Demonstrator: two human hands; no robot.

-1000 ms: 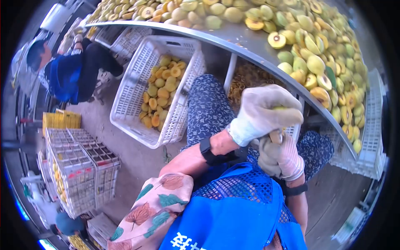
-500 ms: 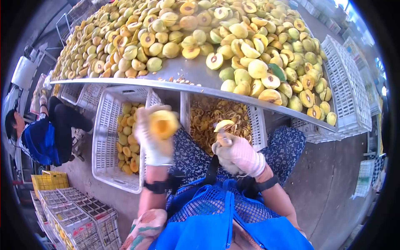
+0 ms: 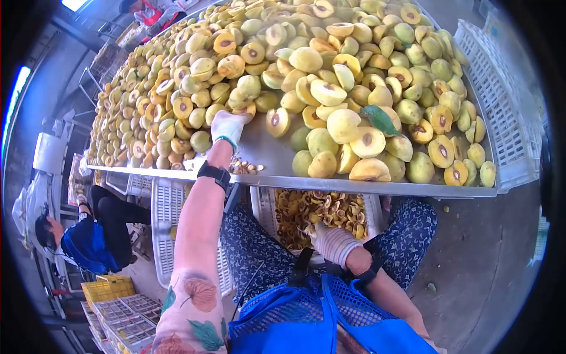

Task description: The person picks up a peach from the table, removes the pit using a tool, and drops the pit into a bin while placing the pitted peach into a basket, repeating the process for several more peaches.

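Note:
My gloved left hand (image 3: 230, 126) reaches over the steel table and closes its fingers on a yellow peach half (image 3: 246, 110) at the edge of the pile. Its fingertips are partly hidden. Around it lie many cut peach halves (image 3: 277, 122), several with brown pits showing. My gloved right hand (image 3: 336, 243) is closed low between my knees, beside the crate of pits and scraps (image 3: 323, 209). A short-handled pitting tool, seen in it half a second earlier, is now mostly hidden by the fingers.
The metal table edge (image 3: 330, 185) runs across in front of me. A white crate (image 3: 163, 221) stands at the left, partly behind my forearm. Stacked white crates (image 3: 501, 100) flank the table's right end. A co-worker (image 3: 97, 239) sits at the left.
My left hand has gone from above the left crate, where it held a hollowed peach half, forward to the pile. My right hand has lowered; the fruit piece on its tool no longer shows.

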